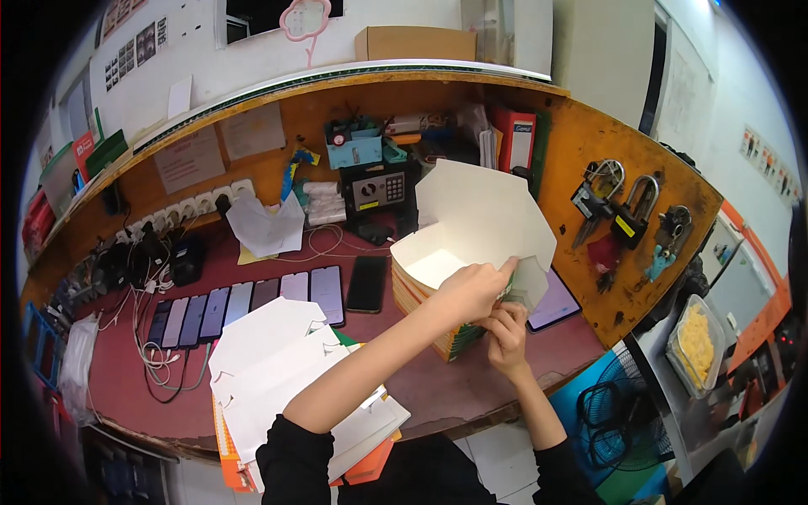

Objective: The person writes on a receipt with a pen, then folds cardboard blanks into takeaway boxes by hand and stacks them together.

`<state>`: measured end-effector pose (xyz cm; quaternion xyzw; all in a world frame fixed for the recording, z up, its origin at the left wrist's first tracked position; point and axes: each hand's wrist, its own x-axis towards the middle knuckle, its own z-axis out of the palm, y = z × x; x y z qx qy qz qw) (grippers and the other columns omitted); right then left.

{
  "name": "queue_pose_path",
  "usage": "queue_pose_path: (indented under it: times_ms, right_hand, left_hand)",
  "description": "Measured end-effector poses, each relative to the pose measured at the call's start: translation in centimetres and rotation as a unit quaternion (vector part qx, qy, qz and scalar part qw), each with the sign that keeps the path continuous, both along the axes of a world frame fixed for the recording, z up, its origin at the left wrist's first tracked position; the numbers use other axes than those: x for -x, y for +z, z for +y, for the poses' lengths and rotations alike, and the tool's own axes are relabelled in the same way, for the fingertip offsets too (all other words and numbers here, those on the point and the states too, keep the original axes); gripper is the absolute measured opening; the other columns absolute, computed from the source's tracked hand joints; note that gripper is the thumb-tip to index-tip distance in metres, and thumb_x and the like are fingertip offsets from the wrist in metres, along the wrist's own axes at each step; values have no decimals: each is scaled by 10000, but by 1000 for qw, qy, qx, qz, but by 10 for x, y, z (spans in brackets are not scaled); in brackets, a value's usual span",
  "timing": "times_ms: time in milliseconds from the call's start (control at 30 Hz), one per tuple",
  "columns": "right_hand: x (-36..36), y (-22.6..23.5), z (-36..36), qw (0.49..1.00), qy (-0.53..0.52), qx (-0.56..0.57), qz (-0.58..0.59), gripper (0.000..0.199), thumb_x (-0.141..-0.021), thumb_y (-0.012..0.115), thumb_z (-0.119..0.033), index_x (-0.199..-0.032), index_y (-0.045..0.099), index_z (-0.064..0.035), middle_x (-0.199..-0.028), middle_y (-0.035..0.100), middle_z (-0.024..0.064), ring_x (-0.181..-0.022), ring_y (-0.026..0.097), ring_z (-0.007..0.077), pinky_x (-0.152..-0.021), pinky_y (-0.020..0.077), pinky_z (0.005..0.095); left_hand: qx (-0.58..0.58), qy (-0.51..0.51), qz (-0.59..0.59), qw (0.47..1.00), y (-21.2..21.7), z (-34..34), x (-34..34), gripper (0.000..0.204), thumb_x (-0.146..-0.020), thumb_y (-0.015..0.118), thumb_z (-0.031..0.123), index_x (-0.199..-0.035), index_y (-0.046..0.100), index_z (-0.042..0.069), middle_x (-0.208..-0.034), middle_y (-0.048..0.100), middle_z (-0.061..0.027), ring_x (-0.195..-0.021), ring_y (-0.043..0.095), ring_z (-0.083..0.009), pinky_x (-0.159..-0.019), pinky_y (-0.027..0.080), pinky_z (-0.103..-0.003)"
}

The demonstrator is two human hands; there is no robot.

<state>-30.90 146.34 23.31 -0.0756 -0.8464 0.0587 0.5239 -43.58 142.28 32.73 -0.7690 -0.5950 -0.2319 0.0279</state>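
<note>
Cardboard box [471, 227], white inside and half folded, sits on top of a stack of finished boxes [438, 324] at the right of the red desk [118, 379]. Nearest the person, a pile of flat white blanks [278, 370] lies within reach. Left hand [471, 290] pinches the box's side flap at its top edge, while right hand [505, 332] grips the same flap from below, apparently steadying it for the fold. Beyond, a row of phones [252, 303] lies charging, then a small safe [376, 194] and padlocks [627, 210] on the wooden wall.
</note>
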Motion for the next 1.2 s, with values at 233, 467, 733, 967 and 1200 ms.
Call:
queue_pose_path:
  times_ms: [233, 467, 733, 967, 1200]
  right_hand:
    - [4, -3, 6, 998, 24, -43, -24, 259, -630, 522, 13, -858, 617, -65, -892, 564, 59, -940, 477, 249, -879, 313, 429]
    - [-4, 10, 37, 999, 0, -26, -42, 170, -612, 595, 5, -774, 570, -41, -842, 548, 80, -853, 511, 275, -771, 391, 383]
    - [2, 5, 39, 999, 4, -50, -16, 155, -616, 608, 2, -763, 561, -18, -822, 554, 104, -808, 536, 292, -730, 422, 373]
    - [1, -9, 21, 999, -21, 7, 35, 250, -722, 596, -61, -963, 565, -4, -1049, 534, 145, -1002, 495, 346, -842, 408, 405]
    - [20, 17, -16, 992, 16, 75, -104, 434, -649, 716, -264, -1051, 579, -179, -1287, 378, 158, -1242, 228, 448, -971, 281, 530]
  left_hand:
    - [-31, 1, -7, 999, -15, -3, 2, 717, -641, 579, 51, -1300, 297, 27, -612, 574, -208, -611, 592, -386, -535, 470, -444]
    - [-6, -20, -50, 999, -15, -8, 10, 632, -701, 590, 106, -1286, 353, 67, -632, 581, -211, -622, 591, -389, -549, 468, -450]
    - [34, 23, -26, 999, -17, -14, 6, 530, -755, 582, 193, -1237, 409, 57, -671, 590, -216, -650, 591, -393, -593, 478, -455]
    - [-11, 52, 118, 992, -19, -3, 24, 297, -841, 478, 300, -1079, 573, 148, -1065, 568, -137, -1080, 483, -263, -877, 359, -502]
    - [77, 18, -391, 917, -56, 18, 170, 366, -913, 335, 367, -1187, 490, 179, -1271, 417, -110, -1196, 361, -291, -1019, 177, -489]
